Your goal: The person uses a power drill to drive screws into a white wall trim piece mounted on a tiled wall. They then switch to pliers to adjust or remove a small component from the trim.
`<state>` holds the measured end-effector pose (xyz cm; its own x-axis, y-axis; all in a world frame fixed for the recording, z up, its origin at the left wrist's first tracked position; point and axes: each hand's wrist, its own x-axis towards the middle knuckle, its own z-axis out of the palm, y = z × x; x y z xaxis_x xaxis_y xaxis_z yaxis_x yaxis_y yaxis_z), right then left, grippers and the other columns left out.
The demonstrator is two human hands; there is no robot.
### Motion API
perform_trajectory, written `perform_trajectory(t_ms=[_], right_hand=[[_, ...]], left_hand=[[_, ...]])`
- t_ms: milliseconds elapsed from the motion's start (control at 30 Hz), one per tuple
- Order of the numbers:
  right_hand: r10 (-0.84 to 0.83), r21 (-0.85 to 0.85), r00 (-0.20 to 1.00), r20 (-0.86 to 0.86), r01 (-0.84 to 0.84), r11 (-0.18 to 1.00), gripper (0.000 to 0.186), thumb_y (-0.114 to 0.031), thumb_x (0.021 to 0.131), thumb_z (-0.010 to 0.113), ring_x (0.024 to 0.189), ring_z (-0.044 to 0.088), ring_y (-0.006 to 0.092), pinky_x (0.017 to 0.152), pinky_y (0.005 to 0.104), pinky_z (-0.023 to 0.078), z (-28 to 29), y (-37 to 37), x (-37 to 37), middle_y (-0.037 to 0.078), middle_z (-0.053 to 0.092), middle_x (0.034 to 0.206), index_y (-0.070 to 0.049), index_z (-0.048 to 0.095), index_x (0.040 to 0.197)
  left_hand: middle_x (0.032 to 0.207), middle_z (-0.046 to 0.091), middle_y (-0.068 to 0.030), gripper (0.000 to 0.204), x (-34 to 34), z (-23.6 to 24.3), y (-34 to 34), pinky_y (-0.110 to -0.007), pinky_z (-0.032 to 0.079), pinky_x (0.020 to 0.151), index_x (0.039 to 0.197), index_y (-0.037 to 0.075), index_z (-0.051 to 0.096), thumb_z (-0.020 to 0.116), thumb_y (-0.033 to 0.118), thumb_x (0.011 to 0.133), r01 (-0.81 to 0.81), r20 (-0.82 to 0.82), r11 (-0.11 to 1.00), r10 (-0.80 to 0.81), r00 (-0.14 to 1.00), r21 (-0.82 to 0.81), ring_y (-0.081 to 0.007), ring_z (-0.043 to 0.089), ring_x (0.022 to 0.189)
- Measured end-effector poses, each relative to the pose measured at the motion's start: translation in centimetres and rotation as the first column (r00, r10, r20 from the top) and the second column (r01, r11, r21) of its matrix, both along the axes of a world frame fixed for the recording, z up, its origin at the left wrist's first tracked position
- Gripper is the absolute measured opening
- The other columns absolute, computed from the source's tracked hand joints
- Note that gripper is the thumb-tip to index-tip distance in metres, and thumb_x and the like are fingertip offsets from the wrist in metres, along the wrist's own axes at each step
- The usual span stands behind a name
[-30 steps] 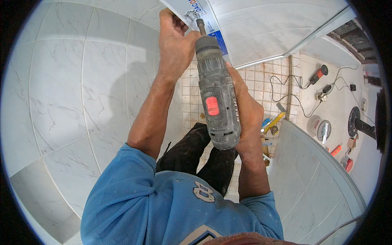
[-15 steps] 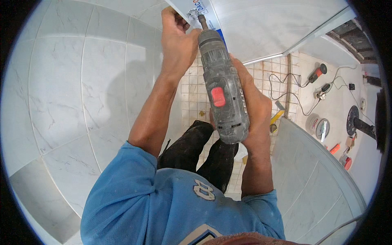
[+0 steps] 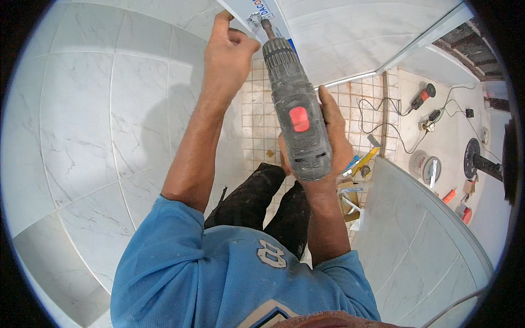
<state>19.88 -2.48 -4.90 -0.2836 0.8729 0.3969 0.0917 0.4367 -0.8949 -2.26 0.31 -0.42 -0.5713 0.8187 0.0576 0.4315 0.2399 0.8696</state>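
My right hand [image 3: 338, 134] is wrapped around the grip of a dusty grey-black cordless drill [image 3: 298, 117] with a red switch on top. The drill points away from me, its dark bit [image 3: 267, 27] in front of a white profile strip [image 3: 281, 26] covered with printed blue-and-white film. Ragged torn film [image 3: 255, 19] shows beside the bit's tip; whether the tip touches the strip I cannot tell. My left hand [image 3: 227, 60] is beside the strip's left edge, index finger stretched toward it, thumb apart and the other fingers partly bent. Nothing shows in it.
Pale marbled tiles [image 3: 82, 120] cover the wall at left; a white panel [image 3: 355, 38] stands ahead. Down right are a yellow-handled tool [image 3: 367, 159] and an open box [image 3: 349, 202]. Beyond a low tiled wall [image 3: 404, 213] lie an angle grinder [image 3: 423, 98], cables and a bucket [image 3: 429, 168].
My left hand has shifted left, its thumb moving away from the drill's front. The drill's rear and my right hand have moved slightly left and nearer me, uncovering tools on the floor.
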Motion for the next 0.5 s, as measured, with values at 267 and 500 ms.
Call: perform_trajectory(t_ms=[267,500], right_hand=[[0.205,-0.359,0.958,-0.201,-0.267,0.894,0.090,-0.005,0.082,0.078,0.130,0.064,0.0284,0.105,0.0386,0.053,1.8,0.8,-0.3,0.025,0.054,0.152,0.001,0.036,0.160],[0.182,-0.262,0.977,-0.113,-0.206,0.943,0.086,-0.009,0.084,0.080,0.130,0.063,0.0296,0.106,0.0390,0.053,0.0,0.0,-0.3,0.023,0.056,0.151,0.001,0.039,0.158]], left_hand=[[0.114,0.070,-0.0222,0.030,1.4,1.3,0.9,-0.048,0.059,0.100,0.129,-0.004,0.053,0.056,0.006,0.100,-0.119,0.770,0.934,-0.200,0.606,0.336,-0.0344,0.072,0.108],[0.114,0.070,-0.0232,0.021,2.9,0.7,1.6,-0.055,0.059,0.102,0.114,-0.003,0.053,0.064,0.009,0.101,-0.280,0.837,0.917,-0.095,0.539,0.285,-0.0384,0.071,0.111]])
